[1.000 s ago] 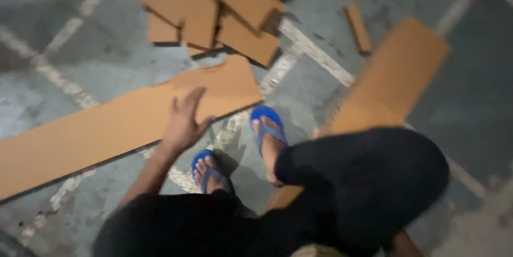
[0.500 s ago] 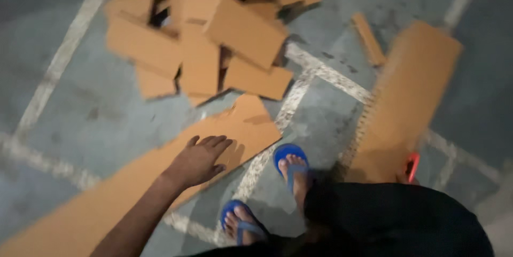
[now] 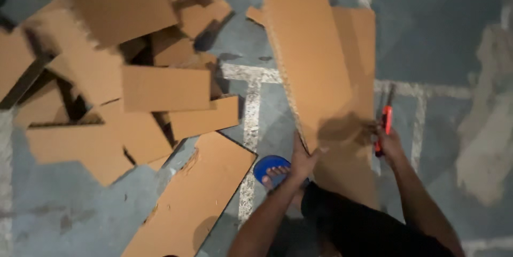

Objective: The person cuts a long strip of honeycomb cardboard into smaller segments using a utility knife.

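We have one view only, from the camera on the person's head. It looks steeply down at the grey floor (image 3: 438,32), from about standing height. Our own arms enter from the bottom edge, near the lens; the heap of cardboard pieces (image 3: 123,75) lies farther off, toward the upper left.

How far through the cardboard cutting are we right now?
Done: a pile of cut pieces lies on the floor. In hand: the left hand steadies a long cardboard sheet, the right hand holds a red cutter. Left: that sheet and another strip look uncut.
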